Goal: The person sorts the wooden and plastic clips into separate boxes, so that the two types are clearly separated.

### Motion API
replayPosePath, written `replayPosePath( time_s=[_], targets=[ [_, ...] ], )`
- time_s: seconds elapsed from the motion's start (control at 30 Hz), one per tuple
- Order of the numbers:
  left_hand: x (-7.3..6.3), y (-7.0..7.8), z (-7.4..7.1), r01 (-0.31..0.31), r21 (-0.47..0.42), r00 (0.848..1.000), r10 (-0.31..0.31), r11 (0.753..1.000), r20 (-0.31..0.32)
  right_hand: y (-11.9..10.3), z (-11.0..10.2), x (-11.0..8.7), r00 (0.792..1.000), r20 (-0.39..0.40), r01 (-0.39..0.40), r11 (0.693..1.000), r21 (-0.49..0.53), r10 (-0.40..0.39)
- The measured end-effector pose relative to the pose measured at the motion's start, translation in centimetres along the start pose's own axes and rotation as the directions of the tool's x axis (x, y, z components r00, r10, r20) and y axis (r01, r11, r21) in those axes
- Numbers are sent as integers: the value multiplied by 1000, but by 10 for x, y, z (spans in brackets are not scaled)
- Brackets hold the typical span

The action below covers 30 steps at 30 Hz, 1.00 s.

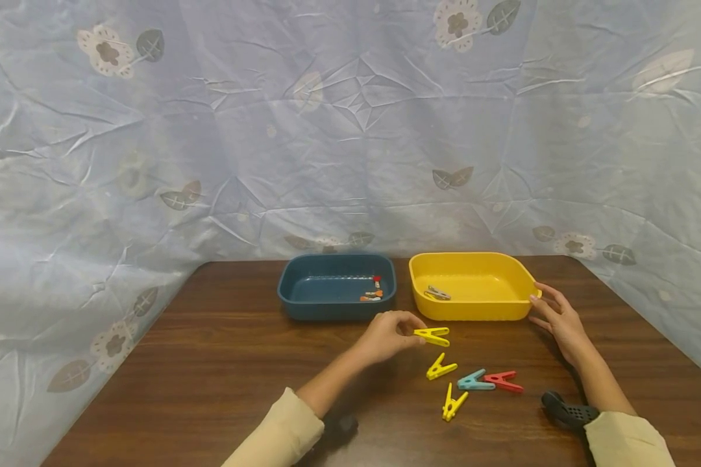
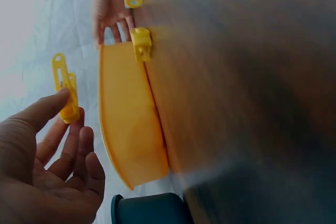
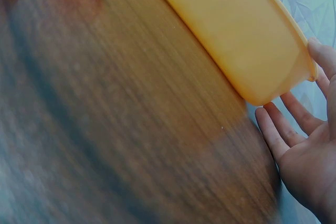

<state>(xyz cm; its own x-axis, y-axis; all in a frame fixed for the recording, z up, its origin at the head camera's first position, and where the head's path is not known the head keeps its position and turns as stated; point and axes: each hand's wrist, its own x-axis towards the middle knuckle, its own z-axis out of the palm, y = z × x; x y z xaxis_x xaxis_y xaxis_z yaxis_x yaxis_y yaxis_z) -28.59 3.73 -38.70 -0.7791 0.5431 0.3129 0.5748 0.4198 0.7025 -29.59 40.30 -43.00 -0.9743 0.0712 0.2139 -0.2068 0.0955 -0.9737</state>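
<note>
My left hand (image 1: 390, 336) pinches a yellow clothespin (image 1: 433, 335) by one end between thumb and fingers, above the table in front of the yellow bin (image 1: 473, 311). In the left wrist view the same clothespin (image 2: 64, 85) points away from the fingertips. At the bin's right end, my right hand (image 1: 563, 321) touches the wall with spread, nearly straight fingers, its thumb at the rim. Nearer me lie two more yellow clothespins, one (image 1: 441, 368) behind the other (image 1: 453, 403), with a light blue clothespin (image 1: 476, 381) and a red clothespin (image 1: 504, 381) beside them.
A dark blue bin (image 1: 339, 311) left of the yellow one holds small red and orange clips (image 1: 372, 296). Inside the yellow bin lies a grey clothespin (image 1: 438, 293) with something yellow. A floral cloth (image 1: 350, 162) hangs behind the brown table (image 1: 228, 363).
</note>
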Motion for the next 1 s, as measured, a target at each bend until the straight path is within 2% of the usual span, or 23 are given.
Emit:
replayPosePath(
  time_s=[0.37,0.7,1.0],
  targets=[
    [15,-1,0,7,13,1000,-7,1000,-9,1,0,0,1000,0,3,1000,7,-3],
    [31,0,-2,-13,25,999,14,1000,-29,0,1,0,1000,-2,7,1000,-13,-7],
    [45,3,-5,18,43,999,-15,999,-51,1,0,0,1000,2,15,999,29,-15]
  ],
)
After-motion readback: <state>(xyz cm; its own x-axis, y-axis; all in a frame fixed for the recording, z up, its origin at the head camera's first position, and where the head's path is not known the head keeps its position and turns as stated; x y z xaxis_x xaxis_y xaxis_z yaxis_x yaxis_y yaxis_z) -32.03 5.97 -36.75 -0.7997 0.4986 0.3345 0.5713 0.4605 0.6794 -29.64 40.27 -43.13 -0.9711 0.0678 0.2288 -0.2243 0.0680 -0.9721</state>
